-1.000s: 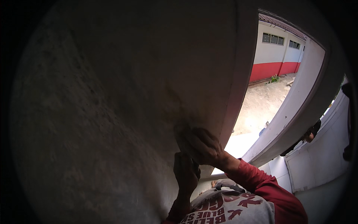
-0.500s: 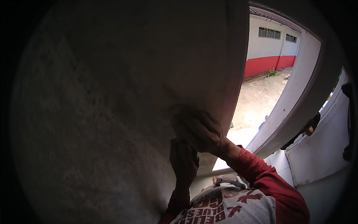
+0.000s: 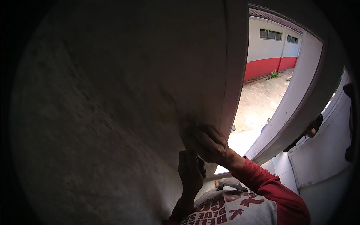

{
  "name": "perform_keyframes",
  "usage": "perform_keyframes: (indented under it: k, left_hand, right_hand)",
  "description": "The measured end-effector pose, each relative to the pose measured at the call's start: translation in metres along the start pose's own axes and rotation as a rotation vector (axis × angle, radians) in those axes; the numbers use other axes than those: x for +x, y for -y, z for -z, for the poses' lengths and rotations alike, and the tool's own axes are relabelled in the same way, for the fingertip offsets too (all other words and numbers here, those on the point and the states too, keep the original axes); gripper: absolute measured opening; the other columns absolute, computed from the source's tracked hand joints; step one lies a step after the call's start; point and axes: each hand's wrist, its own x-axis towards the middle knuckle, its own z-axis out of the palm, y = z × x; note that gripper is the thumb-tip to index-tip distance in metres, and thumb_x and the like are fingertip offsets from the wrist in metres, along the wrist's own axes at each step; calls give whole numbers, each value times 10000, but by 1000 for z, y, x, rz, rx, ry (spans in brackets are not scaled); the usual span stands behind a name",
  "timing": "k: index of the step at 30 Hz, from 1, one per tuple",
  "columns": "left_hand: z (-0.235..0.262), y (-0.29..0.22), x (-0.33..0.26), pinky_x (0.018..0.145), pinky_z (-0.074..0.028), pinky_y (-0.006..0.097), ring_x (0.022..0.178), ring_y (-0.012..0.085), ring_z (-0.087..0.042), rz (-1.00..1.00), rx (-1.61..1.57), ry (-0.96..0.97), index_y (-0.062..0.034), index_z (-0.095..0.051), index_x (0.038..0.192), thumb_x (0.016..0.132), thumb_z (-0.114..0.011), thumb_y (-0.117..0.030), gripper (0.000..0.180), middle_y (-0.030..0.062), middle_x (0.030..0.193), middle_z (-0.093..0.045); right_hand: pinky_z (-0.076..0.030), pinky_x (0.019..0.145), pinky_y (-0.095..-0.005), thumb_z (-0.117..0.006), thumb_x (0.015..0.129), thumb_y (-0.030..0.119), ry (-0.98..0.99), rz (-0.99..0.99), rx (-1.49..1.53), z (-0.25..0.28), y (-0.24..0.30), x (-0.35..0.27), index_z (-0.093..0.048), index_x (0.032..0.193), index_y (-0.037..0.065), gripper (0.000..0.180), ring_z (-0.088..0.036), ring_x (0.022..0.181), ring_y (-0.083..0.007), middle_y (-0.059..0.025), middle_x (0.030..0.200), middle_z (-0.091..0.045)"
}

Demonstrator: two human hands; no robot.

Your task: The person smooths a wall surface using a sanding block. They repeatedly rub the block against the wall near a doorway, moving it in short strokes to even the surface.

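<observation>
In deep shade, both my hands work close together against a dark, blotchy wall [image 3: 112,123]. My right hand [image 3: 208,144], coming out of a red sleeve, is closed with its fingers bent toward the wall surface. Just below and to its left, my left hand [image 3: 190,168] is closed too, its fingers curled and almost touching the right hand. Whatever they grip, if anything, is hidden by the fingers and the darkness. A darker smudge shows on the wall around the right fingertips.
A pale frame [image 3: 300,86] borders a bright opening to the right of my hands. Outside stand bare ground [image 3: 258,97] and a white and red building [image 3: 264,60]. Farther right, part of another person [image 3: 312,129] shows beside a pale panel [image 3: 322,157].
Both hands have shifted down and a little to the right along the wall, staying close together. Their fingers remain closed.
</observation>
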Motion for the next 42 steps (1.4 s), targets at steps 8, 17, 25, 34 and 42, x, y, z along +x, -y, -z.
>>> perform_keyframes:
  k: [8, 17, 25, 34, 42]
  left_hand:
    - [-2, -3, 1, 615, -441, 434, 737, 321, -556, 106, -69, 83, 44, -544, 1164, 886, -622, 48, 289, 166, 923, -524]
    - [-7, -28, 3, 556, -422, 372, 646, 215, -539, 87, -172, 40, 2, -526, 1024, 1041, -514, -104, 108, 120, 857, -513]
    - [-3, -16, 8, 596, -426, 420, 706, 282, -551, -193, 90, 23, 14, -555, 1085, 974, -569, -28, 119, 144, 900, -525]
    - [-5, -16, 3, 621, -437, 454, 756, 323, -563, -91, -112, 42, 28, -555, 1108, 923, -607, 11, 193, 165, 899, -524]
    - [-4, -19, 7, 526, -429, 358, 639, 197, -526, -242, 102, 5, -6, -574, 1124, 1013, -561, -26, 113, 112, 904, -514]
  right_hand:
    - [-599, 912, -435, -778, 772, 136, -39, -37, 19, 0, -4, 5, -766, 1154, 56, 391, -680, 1126, -341, -126, 1272, -642]
    - [-613, 900, -396, -770, 794, 146, -5, -22, -13, 6, -10, 12, -756, 1178, 71, 392, -689, 1101, -303, -114, 1223, -656]
    - [-600, 932, -438, -752, 780, 88, -27, -1, -2, 3, -10, 15, -756, 1173, 18, 400, -686, 1103, -332, -157, 1210, -675]
    - [-619, 881, -409, -789, 725, 110, 45, -31, 3, 8, -11, 20, -775, 1093, 44, 374, -696, 1076, -306, -112, 1113, -651]
    - [-589, 957, -402, -738, 837, 237, 6, 47, -258, 3, -12, 12, -750, 1242, 121, 421, -697, 1135, -294, -99, 1300, -658]
